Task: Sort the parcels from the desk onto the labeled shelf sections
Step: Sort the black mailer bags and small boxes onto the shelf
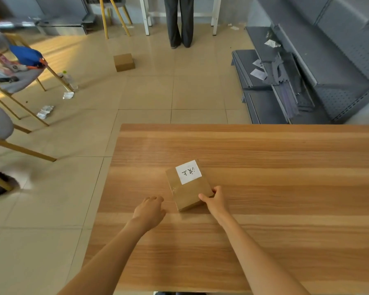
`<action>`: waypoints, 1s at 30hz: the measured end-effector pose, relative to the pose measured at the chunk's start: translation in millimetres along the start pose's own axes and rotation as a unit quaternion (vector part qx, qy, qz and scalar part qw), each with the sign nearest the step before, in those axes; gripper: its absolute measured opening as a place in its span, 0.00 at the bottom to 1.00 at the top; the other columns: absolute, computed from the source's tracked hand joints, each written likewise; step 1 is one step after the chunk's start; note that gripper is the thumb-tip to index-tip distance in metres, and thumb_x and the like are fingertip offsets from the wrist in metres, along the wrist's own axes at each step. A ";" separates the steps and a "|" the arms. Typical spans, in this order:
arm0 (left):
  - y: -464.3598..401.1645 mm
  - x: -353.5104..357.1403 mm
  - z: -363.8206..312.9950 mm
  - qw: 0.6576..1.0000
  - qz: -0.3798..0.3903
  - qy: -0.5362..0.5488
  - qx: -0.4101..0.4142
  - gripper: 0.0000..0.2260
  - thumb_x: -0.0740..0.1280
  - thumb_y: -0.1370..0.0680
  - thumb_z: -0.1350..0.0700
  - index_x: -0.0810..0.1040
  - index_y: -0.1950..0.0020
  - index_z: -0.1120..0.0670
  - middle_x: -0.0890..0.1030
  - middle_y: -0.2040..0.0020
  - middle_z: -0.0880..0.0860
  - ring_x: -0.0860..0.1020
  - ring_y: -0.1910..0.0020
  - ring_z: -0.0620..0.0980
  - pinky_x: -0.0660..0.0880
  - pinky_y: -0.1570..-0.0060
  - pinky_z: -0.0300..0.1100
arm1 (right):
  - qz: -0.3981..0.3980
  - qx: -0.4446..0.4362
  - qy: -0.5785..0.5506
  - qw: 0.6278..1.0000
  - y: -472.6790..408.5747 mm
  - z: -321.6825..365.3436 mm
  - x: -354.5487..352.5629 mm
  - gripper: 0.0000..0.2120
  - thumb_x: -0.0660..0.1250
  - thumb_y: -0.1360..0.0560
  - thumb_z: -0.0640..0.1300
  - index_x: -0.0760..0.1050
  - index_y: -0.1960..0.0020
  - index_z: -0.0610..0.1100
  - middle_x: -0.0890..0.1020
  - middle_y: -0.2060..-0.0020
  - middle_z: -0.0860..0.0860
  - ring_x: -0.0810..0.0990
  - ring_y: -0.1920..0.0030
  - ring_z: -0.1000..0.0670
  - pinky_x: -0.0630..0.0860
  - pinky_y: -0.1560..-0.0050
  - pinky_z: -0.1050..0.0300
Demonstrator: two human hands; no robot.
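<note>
Parcel (189,185) — right-hand (214,200) grip, left (150,210) beside

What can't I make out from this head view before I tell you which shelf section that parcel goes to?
- Label on the parcel: handwriting upside down to the camera, too small to read surely.
- Parcel's near right corner: covered by the right hand and its grip.
- Left hand: fingertips turned away; contact with the desk unclear.
- Shelf section labels: none visible; grey shelf parts lie on the floor.
- Standing person: cut off by the top edge.
</note>
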State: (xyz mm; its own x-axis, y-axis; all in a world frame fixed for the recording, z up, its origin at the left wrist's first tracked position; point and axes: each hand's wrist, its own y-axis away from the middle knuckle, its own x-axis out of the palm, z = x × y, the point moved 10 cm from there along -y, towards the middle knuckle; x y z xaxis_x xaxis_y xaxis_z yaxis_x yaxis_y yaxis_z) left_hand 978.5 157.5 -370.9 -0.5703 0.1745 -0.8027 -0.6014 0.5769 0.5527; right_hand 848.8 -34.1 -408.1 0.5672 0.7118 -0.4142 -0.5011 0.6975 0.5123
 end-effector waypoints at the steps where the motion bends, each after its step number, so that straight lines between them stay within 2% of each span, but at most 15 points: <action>1: 0.0 -5.4 -1.1 1.000 -0.006 0.001 0.003 0.21 0.59 0.20 0.51 0.65 0.28 0.54 0.70 0.31 0.52 0.66 0.30 0.53 0.70 0.37 0.49 | -0.004 -0.002 -0.008 1.000 2.5 4.1 -4.5 0.14 0.72 0.28 0.43 0.69 0.48 0.42 0.77 0.53 0.49 0.76 0.52 0.48 0.69 0.56 0.57; 6: 5.3 -50.7 -12.8 0.996 -0.072 0.016 0.041 0.22 0.61 0.21 0.50 0.65 0.27 0.52 0.70 0.31 0.49 0.66 0.31 0.50 0.71 0.38 0.48 | -0.033 -0.022 -0.048 0.998 15.6 42.9 -38.6 0.11 0.72 0.28 0.42 0.74 0.50 0.40 0.78 0.57 0.51 0.76 0.57 0.52 0.69 0.62 0.65; 9: 15.3 -88.5 -24.7 0.988 -0.123 0.031 0.094 0.27 0.66 0.23 0.48 0.62 0.26 0.51 0.67 0.28 0.47 0.63 0.29 0.48 0.69 0.37 0.46 | -0.057 -0.034 -0.054 0.996 24.6 76.0 -64.0 0.10 0.73 0.29 0.45 0.77 0.53 0.40 0.78 0.58 0.50 0.75 0.61 0.55 0.71 0.63 0.62; 13: 32.3 -131.0 -44.6 0.968 -0.169 0.042 0.178 0.40 0.73 0.29 0.46 0.56 0.23 0.50 0.60 0.25 0.46 0.57 0.26 0.48 0.61 0.31 0.40 | -0.078 -0.061 -0.078 0.992 36.1 123.5 -91.5 0.11 0.71 0.28 0.49 0.77 0.57 0.41 0.79 0.59 0.47 0.77 0.62 0.51 0.77 0.65 0.56; 16: 46.5 -163.4 -57.3 0.952 -0.219 0.058 0.207 0.45 0.75 0.32 0.45 0.53 0.22 0.51 0.56 0.23 0.47 0.56 0.25 0.48 0.60 0.30 0.41 | -0.102 -0.090 -0.075 0.988 48.3 160.8 -111.1 0.14 0.69 0.27 0.52 0.77 0.60 0.40 0.79 0.65 0.49 0.78 0.68 0.49 0.79 0.65 0.52; 20: 72.6 -217.3 -69.0 0.912 -0.331 0.076 0.231 0.36 0.74 0.30 0.46 0.63 0.27 0.48 0.63 0.26 0.47 0.63 0.28 0.50 0.64 0.34 0.42 | -0.117 -0.132 -0.038 0.984 67.1 197.7 -130.7 0.20 0.66 0.25 0.55 0.78 0.62 0.38 0.78 0.72 0.46 0.77 0.75 0.48 0.76 0.71 0.55; 23: 85.9 -245.7 -72.4 0.897 -0.345 0.143 0.238 0.24 0.71 0.27 0.46 0.70 0.33 0.48 0.75 0.36 0.46 0.72 0.37 0.50 0.69 0.43 0.43 | -0.121 -0.149 -0.035 0.981 79.9 214.7 -141.6 0.22 0.64 0.23 0.57 0.80 0.58 0.37 0.80 0.72 0.41 0.78 0.75 0.48 0.78 0.71 0.53; 25: 93.7 -259.0 -75.7 0.891 -0.339 0.182 0.240 0.20 0.70 0.26 0.47 0.72 0.36 0.48 0.77 0.42 0.45 0.75 0.44 0.47 0.70 0.48 0.43 | -0.111 -0.154 -0.061 0.980 88.6 222.1 -146.7 0.25 0.61 0.22 0.59 0.79 0.59 0.37 0.80 0.72 0.44 0.78 0.76 0.50 0.77 0.72 0.54; 27: 97.3 -270.8 -74.4 0.881 -0.336 0.235 0.235 0.15 0.69 0.25 0.47 0.74 0.40 0.47 0.78 0.48 0.42 0.76 0.49 0.44 0.70 0.52 0.42 | -0.084 -0.172 -0.084 0.978 98.0 230.5 -148.0 0.26 0.57 0.21 0.60 0.78 0.58 0.39 0.83 0.67 0.45 0.81 0.71 0.50 0.79 0.69 0.55; 30: 89.0 -279.9 -66.0 0.858 -0.308 0.350 0.214 0.06 0.69 0.24 0.49 0.79 0.48 0.47 0.82 0.56 0.45 0.80 0.56 0.46 0.75 0.53 0.44 | -0.046 -0.201 -0.099 0.974 110.6 242.6 -147.1 0.24 0.55 0.22 0.61 0.77 0.50 0.41 0.84 0.56 0.47 0.84 0.58 0.48 0.82 0.58 0.53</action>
State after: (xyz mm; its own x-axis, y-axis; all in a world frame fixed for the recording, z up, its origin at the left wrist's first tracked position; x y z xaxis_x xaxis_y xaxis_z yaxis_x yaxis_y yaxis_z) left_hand 1047.7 107.3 -82.3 -0.5039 -0.7050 -0.4991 -0.7348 0.6536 -0.1814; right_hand 868.5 -81.9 -108.0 0.7172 0.6420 -0.2710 -0.6342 0.7625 0.1281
